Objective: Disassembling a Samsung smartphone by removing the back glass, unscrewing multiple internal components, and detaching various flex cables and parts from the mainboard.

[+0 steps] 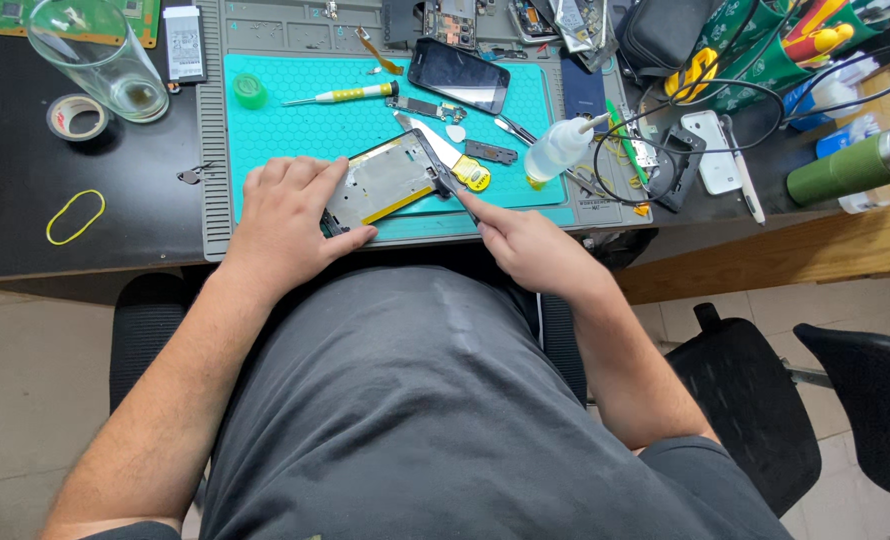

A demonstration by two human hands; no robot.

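Observation:
My left hand (290, 215) presses down on an opened phone frame (385, 180), silver with a yellow edge, lying on the teal work mat (295, 125). My right hand (525, 245) grips a thin metal blade tool (435, 150) whose blade crosses the frame's right edge. A small yellow round part (473, 175) sits just right of the frame. A black phone (458, 75) lies face up at the back of the mat, and a yellow-handled screwdriver (350, 95) lies to its left.
A clear glass (100, 55), a tape roll (75, 117) and a yellow rubber band (75, 215) sit on the dark desk at left. A squeeze bottle (557, 150), cables, a white phone (710, 150) and a green flask (855, 165) crowd the right. Black chairs stand lower right.

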